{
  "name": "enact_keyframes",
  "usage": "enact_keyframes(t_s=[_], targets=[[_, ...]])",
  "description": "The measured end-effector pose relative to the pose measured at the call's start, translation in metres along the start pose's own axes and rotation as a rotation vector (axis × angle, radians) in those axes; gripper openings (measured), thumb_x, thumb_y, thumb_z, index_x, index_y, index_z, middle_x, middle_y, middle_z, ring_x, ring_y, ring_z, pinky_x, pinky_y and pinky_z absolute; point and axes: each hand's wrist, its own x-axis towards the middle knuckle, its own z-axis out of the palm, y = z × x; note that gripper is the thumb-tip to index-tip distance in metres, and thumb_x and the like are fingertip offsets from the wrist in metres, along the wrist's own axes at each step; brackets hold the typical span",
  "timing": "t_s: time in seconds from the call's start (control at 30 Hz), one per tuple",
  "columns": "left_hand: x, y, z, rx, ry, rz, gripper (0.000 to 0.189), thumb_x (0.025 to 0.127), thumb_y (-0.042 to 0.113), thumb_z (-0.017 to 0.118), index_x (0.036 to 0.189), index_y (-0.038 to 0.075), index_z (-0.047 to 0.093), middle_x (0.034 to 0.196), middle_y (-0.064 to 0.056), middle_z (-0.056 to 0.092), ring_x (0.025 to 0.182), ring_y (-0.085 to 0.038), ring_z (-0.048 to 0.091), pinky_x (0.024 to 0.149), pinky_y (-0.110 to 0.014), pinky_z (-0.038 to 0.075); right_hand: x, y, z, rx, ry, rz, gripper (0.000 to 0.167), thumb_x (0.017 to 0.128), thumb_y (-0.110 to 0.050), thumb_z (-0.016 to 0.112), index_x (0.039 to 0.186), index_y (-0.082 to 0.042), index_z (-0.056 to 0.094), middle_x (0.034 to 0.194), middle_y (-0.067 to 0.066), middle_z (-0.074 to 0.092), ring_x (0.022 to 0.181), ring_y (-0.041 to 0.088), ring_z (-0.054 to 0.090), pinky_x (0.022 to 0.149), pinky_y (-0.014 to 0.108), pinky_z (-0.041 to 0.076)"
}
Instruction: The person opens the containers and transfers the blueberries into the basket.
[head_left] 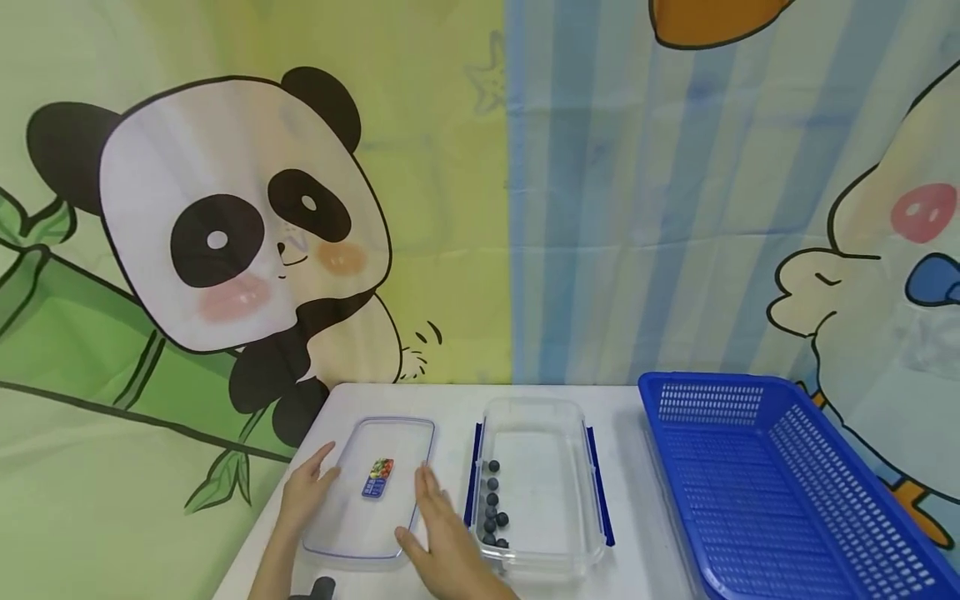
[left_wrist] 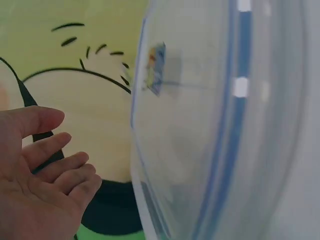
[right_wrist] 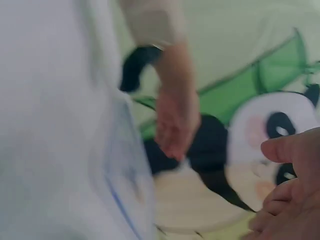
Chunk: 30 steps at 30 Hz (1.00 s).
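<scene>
A clear rectangular lid (head_left: 345,525) with a blue seal line and a small colourful label (head_left: 377,478) lies on the left of the white table. My left hand (head_left: 303,492) is beside its left edge, fingers relaxed and slightly bent; the left wrist view shows this hand (left_wrist: 47,172) apart from the lid, holding nothing. Over the lid's right edge is my right hand (head_left: 446,537), its fingers extended and thumb spread. To the right stands a clear box (head_left: 551,492) with blue side clips, and several small dark round balls (head_left: 492,499) lie along its left wall.
A large blue basket (head_left: 750,475) with perforated walls stands at the right of the table (head_left: 457,408). A dark rounded object (head_left: 322,587) shows at the bottom edge near the left wrist. Behind the table hangs a cartoon-printed curtain (head_left: 450,208).
</scene>
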Motion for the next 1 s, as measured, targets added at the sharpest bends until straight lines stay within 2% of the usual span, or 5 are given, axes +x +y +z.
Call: enact_keyframes(t_s=[0.17, 0.3, 0.57, 0.8, 1.0], targets=[[-0.023, 0.050, 0.039, -0.074, 0.029, 0.237, 0.044, 0.087, 0.009, 0.061, 0.130, 0.002, 0.051, 0.132, -0.022, 0.047, 0.112, -0.047, 0.047, 0.091, -0.058, 0.042, -0.015, 0.043, -0.059, -0.199, 0.343, 0.065, 0.068, 0.089, -0.022, 0.059, 0.142, 0.005, 0.025, 0.149, 0.016, 0.018, 0.136, 0.034, 0.017, 0.108, 0.057, 0.013], [-0.045, 0.080, 0.086, -0.236, -0.041, 0.358, 0.045, 0.088, 0.015, 0.062, 0.130, 0.004, 0.051, 0.136, -0.017, 0.045, 0.121, -0.037, 0.044, 0.098, -0.051, 0.038, -0.029, 0.094, -0.095, -0.162, 0.419, 0.224, 0.062, 0.087, -0.010, 0.061, 0.137, 0.010, 0.031, 0.145, 0.022, 0.025, 0.134, 0.040, 0.018, 0.106, 0.063, 0.012], [-0.062, 0.118, 0.144, -0.451, -0.104, 0.191, 0.056, 0.094, 0.028, 0.054, 0.143, 0.014, 0.033, 0.148, -0.005, 0.029, 0.134, -0.028, 0.026, 0.108, -0.046, 0.026, -0.054, 0.149, -0.118, -0.096, 0.377, 0.215, 0.049, 0.089, -0.006, 0.059, 0.132, 0.009, 0.042, 0.137, 0.021, 0.039, 0.125, 0.038, 0.038, 0.101, 0.058, 0.029], [-0.071, 0.146, 0.142, -0.620, -0.242, 0.125, 0.050, 0.098, 0.013, 0.045, 0.143, 0.001, 0.028, 0.146, -0.018, 0.026, 0.133, -0.032, 0.024, 0.108, -0.041, 0.021, -0.061, 0.155, -0.116, -0.005, 0.339, 0.246, 0.043, 0.095, -0.012, 0.051, 0.133, 0.005, 0.042, 0.136, 0.015, 0.040, 0.120, 0.034, 0.044, 0.096, 0.043, 0.038], [-0.070, 0.143, 0.148, -0.661, -0.239, 0.094, 0.049, 0.097, 0.013, 0.045, 0.143, 0.004, 0.030, 0.146, -0.014, 0.027, 0.134, -0.030, 0.024, 0.109, -0.041, 0.021, -0.061, 0.157, -0.117, 0.014, 0.334, 0.222, 0.042, 0.096, -0.013, 0.049, 0.132, 0.007, 0.041, 0.135, 0.017, 0.040, 0.118, 0.035, 0.045, 0.093, 0.043, 0.041]])
